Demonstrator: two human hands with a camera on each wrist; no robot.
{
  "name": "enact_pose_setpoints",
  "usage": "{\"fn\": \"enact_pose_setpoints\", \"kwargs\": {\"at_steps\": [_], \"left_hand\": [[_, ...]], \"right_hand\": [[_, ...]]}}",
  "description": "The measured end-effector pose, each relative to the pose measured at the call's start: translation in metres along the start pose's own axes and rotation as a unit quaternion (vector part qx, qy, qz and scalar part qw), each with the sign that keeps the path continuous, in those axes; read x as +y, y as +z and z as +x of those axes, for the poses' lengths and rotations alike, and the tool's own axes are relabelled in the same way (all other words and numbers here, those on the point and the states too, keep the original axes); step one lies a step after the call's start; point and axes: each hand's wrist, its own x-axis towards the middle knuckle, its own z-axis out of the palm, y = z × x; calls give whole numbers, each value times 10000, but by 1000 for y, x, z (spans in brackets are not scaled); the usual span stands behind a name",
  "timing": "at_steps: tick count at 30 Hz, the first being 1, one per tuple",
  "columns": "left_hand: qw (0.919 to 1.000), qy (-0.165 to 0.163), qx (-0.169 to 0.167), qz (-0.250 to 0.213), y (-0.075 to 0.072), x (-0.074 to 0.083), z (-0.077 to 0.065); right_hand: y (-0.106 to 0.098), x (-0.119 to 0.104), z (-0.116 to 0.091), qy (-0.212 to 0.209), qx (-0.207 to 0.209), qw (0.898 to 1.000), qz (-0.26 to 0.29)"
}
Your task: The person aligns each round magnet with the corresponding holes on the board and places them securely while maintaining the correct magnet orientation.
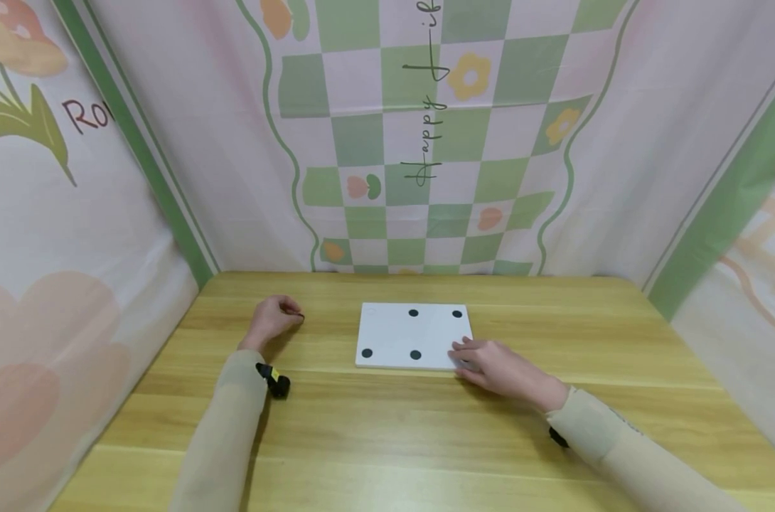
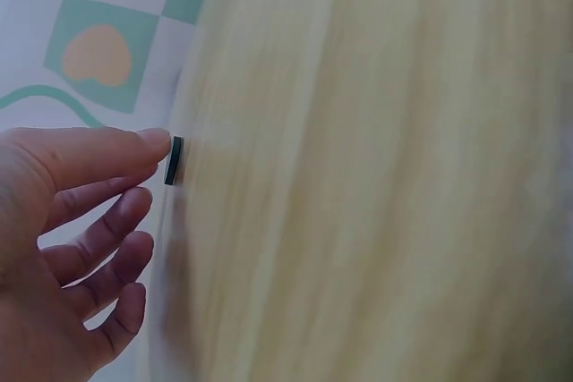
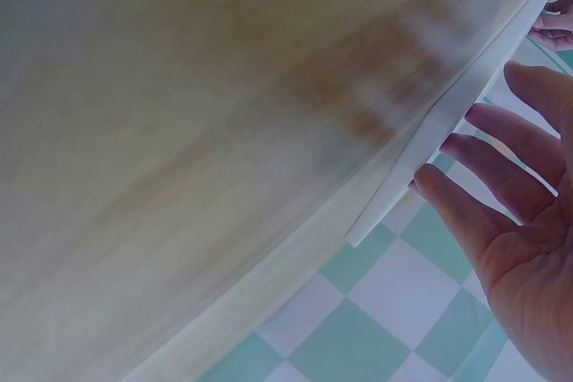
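Note:
My left hand (image 1: 274,320) pinches a small, thin black disc (image 2: 174,161) between thumb and forefinger, over the table to the left of the white board. In the left wrist view the disc shows edge-on at the fingertips, with the other fingers loosely bent. The white rectangular board (image 1: 387,334) lies flat on the table and bears several black round discs (image 1: 416,355). At its back left corner is a faint empty ring outline (image 1: 371,311). My right hand (image 1: 499,366) rests at the board's front right corner, fingers spread over its edge and partly covering a dark disc there.
The wooden table (image 1: 362,441) reaches back to a patterned cloth (image 1: 407,142) that hangs behind it. More printed cloth (image 1: 55,235) hangs along the left side and the right. Each sleeve carries a black wrist device (image 1: 275,382).

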Motion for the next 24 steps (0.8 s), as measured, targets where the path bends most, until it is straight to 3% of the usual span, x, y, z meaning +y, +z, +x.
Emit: {"fn": "enact_pose_setpoints", "kwargs": {"at_steps": [24], "left_hand": [[9990, -287, -156, -309, -5, -8, 1]], "right_hand": [[2, 2, 0, -47, 58, 10000, -25]]}}
